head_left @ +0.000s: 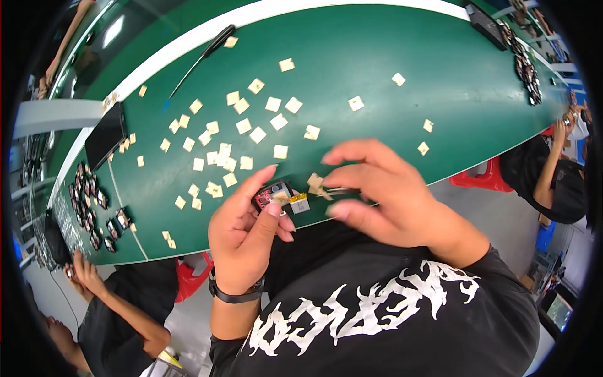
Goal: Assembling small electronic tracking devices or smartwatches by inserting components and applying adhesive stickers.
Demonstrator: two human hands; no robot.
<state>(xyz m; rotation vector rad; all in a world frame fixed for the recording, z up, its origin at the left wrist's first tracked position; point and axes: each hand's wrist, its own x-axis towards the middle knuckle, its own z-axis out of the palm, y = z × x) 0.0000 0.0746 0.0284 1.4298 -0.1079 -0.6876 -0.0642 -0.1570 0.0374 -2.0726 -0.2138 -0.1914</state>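
My left hand [242,229] holds a small electronic device with a red circuit board [265,196] in a dark casing. A silver battery [299,203] with a yellow taped end sticks out from its right side, and a cream piece lies over the board. My right hand [392,204] is just to the right, its thumb and fingers curved around a thin, pale metallic tool [338,190] that looks like tweezers. Beside that tool's tip is a tan pad [315,183], close to the device; whether the tip grips it is unclear.
Many small cream square pads [257,134] are scattered over the green table [352,56]. A screwdriver [213,47] lies at the far left, near a black tray [107,135] and a cluster of small devices [85,201]. More devices [526,72] lie far right. Co-workers sit at both sides.
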